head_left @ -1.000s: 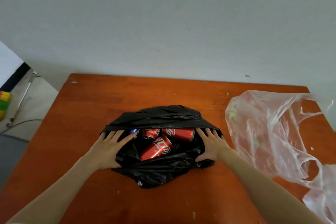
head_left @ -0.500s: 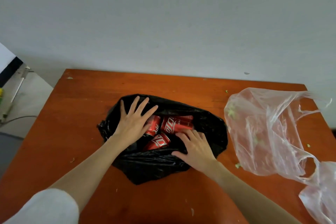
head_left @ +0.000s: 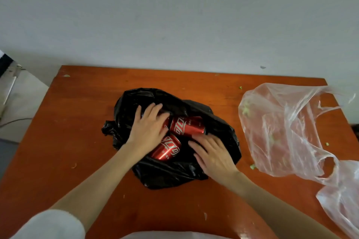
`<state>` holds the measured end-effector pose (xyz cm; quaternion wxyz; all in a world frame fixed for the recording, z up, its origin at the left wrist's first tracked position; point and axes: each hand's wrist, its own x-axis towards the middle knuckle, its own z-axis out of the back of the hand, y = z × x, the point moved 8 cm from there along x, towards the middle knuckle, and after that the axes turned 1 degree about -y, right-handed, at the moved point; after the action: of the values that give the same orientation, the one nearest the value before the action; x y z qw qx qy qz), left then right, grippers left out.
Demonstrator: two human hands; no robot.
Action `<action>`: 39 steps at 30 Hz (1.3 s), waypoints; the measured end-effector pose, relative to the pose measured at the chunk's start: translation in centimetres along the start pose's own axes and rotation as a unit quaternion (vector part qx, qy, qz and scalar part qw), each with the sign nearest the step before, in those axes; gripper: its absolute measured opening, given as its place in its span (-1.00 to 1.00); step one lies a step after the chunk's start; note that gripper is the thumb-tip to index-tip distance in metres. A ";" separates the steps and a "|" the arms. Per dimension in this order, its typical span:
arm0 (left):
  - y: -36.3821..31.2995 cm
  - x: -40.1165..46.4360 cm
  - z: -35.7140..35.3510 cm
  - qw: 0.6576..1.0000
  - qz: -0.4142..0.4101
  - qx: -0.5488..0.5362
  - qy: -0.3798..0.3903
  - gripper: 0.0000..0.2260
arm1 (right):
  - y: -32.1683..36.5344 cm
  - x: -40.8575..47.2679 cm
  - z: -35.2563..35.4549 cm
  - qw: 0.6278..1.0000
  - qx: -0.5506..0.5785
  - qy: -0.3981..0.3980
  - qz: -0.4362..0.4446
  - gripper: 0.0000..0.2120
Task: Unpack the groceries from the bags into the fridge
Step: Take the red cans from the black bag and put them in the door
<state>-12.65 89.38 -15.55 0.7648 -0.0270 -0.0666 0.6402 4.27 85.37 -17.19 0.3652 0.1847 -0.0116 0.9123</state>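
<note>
A black plastic bag (head_left: 174, 172) lies open in the middle of the wooden table (head_left: 77, 141). Inside it lie red cola cans: one on its side at the back (head_left: 187, 125), one nearer me (head_left: 167, 149), and a third mostly hidden under my left hand. My left hand (head_left: 149, 128) reaches into the bag's mouth, fingers draped over that hidden can, without a clear grip. My right hand (head_left: 213, 155) lies flat on the bag's right front edge, its fingertips close to the back can.
A crumpled clear plastic bag (head_left: 287, 132) lies on the right side of the table, running off towards the right front corner. Small green scraps dot the tabletop. A grey wall stands right behind the table. To the left the table ends above the floor.
Both hands have left the bag's rim. The left one went into the opening and curled over a can. The right one slid to the bag's front right, beside the cans.
</note>
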 end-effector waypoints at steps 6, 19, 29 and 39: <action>-1.5 -4.8 -4.2 0.981 -0.008 0.039 0.189 -0.09 | -7.4 3.5 -2.7 0.945 -0.030 0.249 -0.208 -0.15; -3.4 -4.8 -4.9 0.978 0.171 -0.006 0.123 -0.45 | -3.9 4.9 -5.5 0.943 0.036 0.250 -0.216 -0.40; -2.5 -5.9 -7.1 0.958 0.222 0.012 0.180 -0.25 | -3.5 4.7 -6.8 0.912 0.062 0.296 -0.278 -0.34; -0.1 -7.4 -6.2 0.917 0.274 -0.244 0.159 -0.30 | -3.3 3.4 -4.2 0.882 0.100 0.305 -0.344 -0.31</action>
<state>-12.93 82.37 -22.16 0.5297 -0.3313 -0.0880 0.7758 2.89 90.68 -20.31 0.6216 -0.0748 0.2555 0.7367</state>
